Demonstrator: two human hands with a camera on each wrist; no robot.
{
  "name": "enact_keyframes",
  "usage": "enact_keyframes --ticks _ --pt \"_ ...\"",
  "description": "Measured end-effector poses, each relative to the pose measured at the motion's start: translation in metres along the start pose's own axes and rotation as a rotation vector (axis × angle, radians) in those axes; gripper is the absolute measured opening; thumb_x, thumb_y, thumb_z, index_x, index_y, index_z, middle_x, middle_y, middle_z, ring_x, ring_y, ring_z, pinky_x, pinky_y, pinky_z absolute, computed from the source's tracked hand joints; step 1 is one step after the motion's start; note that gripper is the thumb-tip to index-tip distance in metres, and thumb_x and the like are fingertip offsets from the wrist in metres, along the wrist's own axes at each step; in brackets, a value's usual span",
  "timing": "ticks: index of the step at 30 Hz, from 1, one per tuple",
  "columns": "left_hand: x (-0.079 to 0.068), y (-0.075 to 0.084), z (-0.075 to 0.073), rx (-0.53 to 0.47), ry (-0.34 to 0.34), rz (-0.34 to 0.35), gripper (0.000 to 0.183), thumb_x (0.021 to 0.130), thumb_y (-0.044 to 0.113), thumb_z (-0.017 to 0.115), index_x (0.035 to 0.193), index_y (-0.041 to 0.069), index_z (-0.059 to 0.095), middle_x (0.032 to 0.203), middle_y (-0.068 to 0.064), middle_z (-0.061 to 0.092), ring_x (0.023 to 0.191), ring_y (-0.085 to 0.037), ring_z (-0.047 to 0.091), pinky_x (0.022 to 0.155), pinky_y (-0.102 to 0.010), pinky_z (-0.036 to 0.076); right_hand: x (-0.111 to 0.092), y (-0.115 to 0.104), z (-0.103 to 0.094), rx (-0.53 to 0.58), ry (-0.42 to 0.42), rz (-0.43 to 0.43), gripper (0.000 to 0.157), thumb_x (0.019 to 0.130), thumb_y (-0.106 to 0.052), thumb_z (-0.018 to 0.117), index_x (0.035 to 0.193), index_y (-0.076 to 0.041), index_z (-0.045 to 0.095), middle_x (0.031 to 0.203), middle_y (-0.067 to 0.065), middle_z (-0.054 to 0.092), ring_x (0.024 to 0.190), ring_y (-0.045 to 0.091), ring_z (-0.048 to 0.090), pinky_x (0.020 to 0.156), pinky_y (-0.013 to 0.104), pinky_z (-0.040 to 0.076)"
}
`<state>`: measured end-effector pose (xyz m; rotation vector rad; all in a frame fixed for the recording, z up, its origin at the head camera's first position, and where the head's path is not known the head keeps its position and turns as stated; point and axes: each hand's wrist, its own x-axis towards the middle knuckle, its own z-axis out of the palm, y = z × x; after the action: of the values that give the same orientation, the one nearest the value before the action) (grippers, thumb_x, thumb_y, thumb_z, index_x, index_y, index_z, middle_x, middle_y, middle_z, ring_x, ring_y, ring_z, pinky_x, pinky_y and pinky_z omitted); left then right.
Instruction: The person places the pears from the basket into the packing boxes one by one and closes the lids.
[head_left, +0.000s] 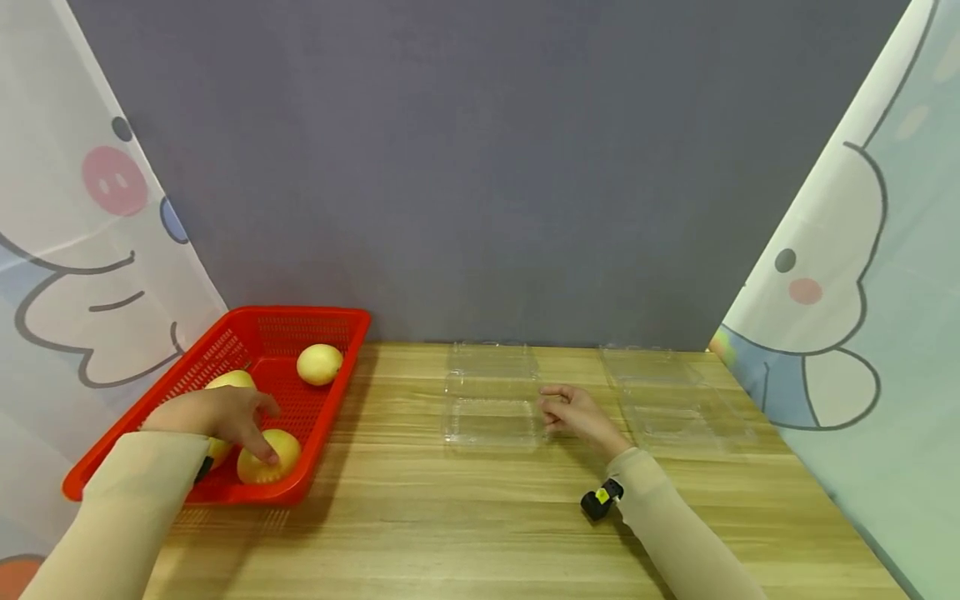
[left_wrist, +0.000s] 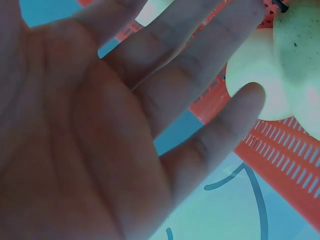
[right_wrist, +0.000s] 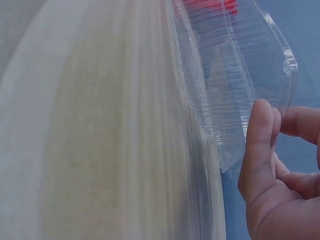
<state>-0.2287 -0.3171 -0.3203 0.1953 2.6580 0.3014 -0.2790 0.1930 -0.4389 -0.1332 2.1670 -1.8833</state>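
Observation:
My left hand (head_left: 221, 412) reaches down into a red plastic basket (head_left: 318, 442), fingers extended, with fingertips at a round yellow pear (head_left: 262, 471). In the left wrist view the fingers spread straight beside pale speckled pears (left_wrist: 302, 65), one with a dark stem. My right hand (head_left: 576, 417) is at the right edge of a clear plastic clamshell box (head_left: 491, 423), whose lid lies open toward the back. In the right wrist view the thumb and index finger pinch the rim of that box (right_wrist: 235, 75).
Another open clear box (head_left: 667, 417) lies to the right of my right hand on the wooden table (head_left: 420, 517). One more pear (head_left: 319, 365) sits at the basket's back right. A grey wall (head_left: 480, 167) stands behind, with cartoon-printed curtains (head_left: 810, 333) at both sides.

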Motion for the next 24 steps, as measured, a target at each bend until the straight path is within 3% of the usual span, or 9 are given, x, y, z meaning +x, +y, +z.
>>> enact_keyframes --ticks 7,13,19,24 --pt "0.001 -0.001 0.003 -0.049 -0.039 0.010 0.062 0.068 0.038 0.091 0.115 0.006 0.068 0.098 -0.006 0.061 0.094 -0.028 0.053 0.080 -0.047 0.050 -0.001 -0.001 0.001 -0.005 -0.009 -0.004 0.052 0.101 -0.010 0.058 0.144 0.013 0.039 0.096 0.017 0.061 0.073 0.015 0.058 0.066 0.026 0.056" --pt "0.004 0.001 0.001 -0.044 -0.030 0.018 0.054 0.069 0.038 0.091 0.108 0.008 0.069 0.094 -0.002 0.062 0.088 -0.022 0.054 0.075 -0.040 0.050 -0.003 -0.003 0.001 -0.010 -0.020 -0.014 0.053 0.102 -0.010 0.057 0.145 0.014 0.036 0.096 0.016 0.060 0.072 0.013 0.058 0.066 0.026 0.056" --pt "0.005 0.006 -0.001 0.022 -0.007 0.013 0.057 0.070 0.046 0.088 0.108 0.010 0.067 0.097 -0.005 0.059 0.088 -0.025 0.051 0.072 -0.043 0.049 -0.002 -0.002 0.001 -0.018 -0.003 -0.004 0.052 0.101 -0.011 0.058 0.145 0.012 0.039 0.093 0.014 0.061 0.074 0.015 0.058 0.067 0.025 0.056" --pt "0.010 0.008 0.001 0.053 0.008 0.059 0.062 0.082 0.049 0.077 0.116 -0.001 0.066 0.108 -0.013 0.065 0.093 -0.028 0.058 0.079 -0.050 0.051 -0.001 -0.002 0.000 -0.020 -0.007 -0.009 0.051 0.101 -0.011 0.057 0.144 0.012 0.040 0.091 0.013 0.060 0.073 0.013 0.056 0.067 0.026 0.056"
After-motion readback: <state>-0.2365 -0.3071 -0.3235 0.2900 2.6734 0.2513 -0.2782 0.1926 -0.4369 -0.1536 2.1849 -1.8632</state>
